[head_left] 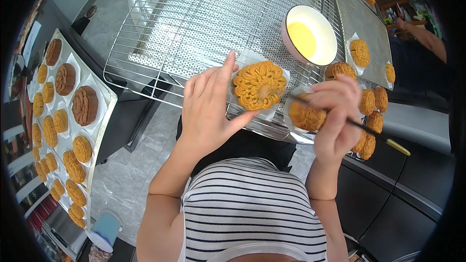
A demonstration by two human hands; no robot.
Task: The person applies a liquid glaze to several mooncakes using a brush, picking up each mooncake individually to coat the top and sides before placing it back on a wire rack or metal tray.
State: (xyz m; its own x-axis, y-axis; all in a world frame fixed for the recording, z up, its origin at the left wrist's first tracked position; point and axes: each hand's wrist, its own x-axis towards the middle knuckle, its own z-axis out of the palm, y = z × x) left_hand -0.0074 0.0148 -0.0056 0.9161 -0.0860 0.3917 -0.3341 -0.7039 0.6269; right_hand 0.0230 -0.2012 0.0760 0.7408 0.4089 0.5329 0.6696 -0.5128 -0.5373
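A golden mooncake [258,86] with a petal pattern sits on white paper on the wire rack [160,43]. My left hand [208,99] cradles its left and near sides, index finger stretched along the paper and thumb by the near edge. In my right hand [340,109] is a thin dark brush [357,125] with a gold handle end. Its bristle end is blurred over the mooncake's right half. Partly behind that hand lies another mooncake [306,114] on paper. A white bowl [326,29] with a dark rim holds yellow liquid just beyond.
Several mooncakes, golden and brown, rest on a paper-lined tray [108,102] at left. More stand at the right end of the rack and on a perforated tray [366,24]. At the far right shows another person's arm [427,41]. A blue-green cup [106,228] stands lower left.
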